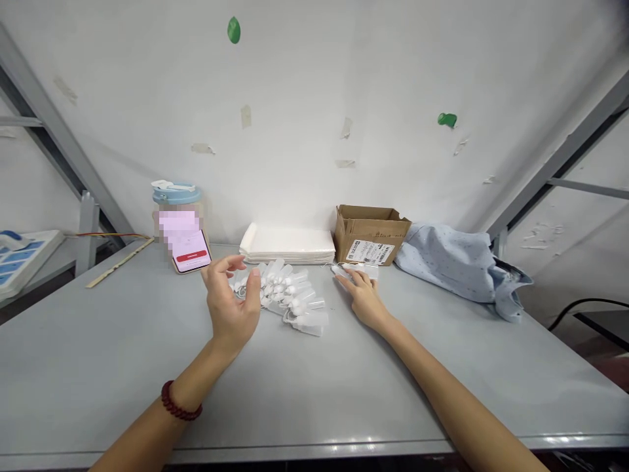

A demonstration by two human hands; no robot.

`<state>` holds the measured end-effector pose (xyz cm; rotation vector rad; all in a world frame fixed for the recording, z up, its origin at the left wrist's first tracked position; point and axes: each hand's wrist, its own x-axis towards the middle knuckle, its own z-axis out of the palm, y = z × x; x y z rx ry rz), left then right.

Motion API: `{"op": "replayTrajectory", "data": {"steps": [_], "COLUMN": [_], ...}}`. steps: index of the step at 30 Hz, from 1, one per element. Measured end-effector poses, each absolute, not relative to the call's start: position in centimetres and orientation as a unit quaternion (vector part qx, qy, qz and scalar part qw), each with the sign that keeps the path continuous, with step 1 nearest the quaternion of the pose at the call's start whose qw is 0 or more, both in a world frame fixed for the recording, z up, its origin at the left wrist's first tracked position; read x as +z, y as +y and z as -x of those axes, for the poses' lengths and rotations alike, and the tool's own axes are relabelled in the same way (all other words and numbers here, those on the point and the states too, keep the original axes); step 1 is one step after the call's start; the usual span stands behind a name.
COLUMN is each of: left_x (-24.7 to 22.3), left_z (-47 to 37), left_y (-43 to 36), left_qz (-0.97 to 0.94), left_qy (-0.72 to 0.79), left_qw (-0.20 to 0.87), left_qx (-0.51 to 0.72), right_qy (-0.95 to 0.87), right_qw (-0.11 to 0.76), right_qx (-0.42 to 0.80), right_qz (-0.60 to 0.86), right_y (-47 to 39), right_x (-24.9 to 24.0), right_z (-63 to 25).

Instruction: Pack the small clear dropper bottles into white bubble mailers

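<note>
Forearms (435, 387) out, left hand (230, 314) loosely open beside plastic bottles (309, 320); right hand (366, 300) palm-down on another bottle (371, 271), can't tell if gripping.

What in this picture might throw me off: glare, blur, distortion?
Head view: bright glints line the front edge of the table. Head view: wide-angle distortion seems to stretch the sides. Head view: blocky pixels mask part of the phone. Head view: the translucent bottles wash together, so their outlines are hard to separate.
</note>
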<state>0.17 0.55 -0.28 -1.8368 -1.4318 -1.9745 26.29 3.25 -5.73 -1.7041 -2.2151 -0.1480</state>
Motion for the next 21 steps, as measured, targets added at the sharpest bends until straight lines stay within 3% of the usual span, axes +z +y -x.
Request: {"op": "replayTrajectory", "data": {"steps": [6, 11, 13, 21], "left_x": [-0.3, -1.2, -2.0, -2.3], "left_z": [-0.7, -2.0, -2.6, -2.8], "left_y": [-0.1, -1.6, -1.9, -1.2], "left_qz": [0.688, 0.918, 0.939, 0.879], "left_qy": [-0.452, -0.257, -0.234, -0.345], "left_qw": [0.006, -0.091, -0.088, -0.047], "left_qx": [-0.568, -0.287, -0.236, -0.326], "right_qy": [-0.769, -0.731, -0.71, -0.672], "right_qw": [0.239, 0.37, 0.419, 0.512], "right_qx": [-0.02, 0.027, 0.042, 0.119], "right_qz": [0.592, 0.573, 0.565, 0.522], "right_y": [4.0, 3.5, 2.9, 0.1], "right_x": [-5.5, -4.1, -3.2, -1.1], "right_z": [-25.5, -25.7, -25.9, -24.0]}}
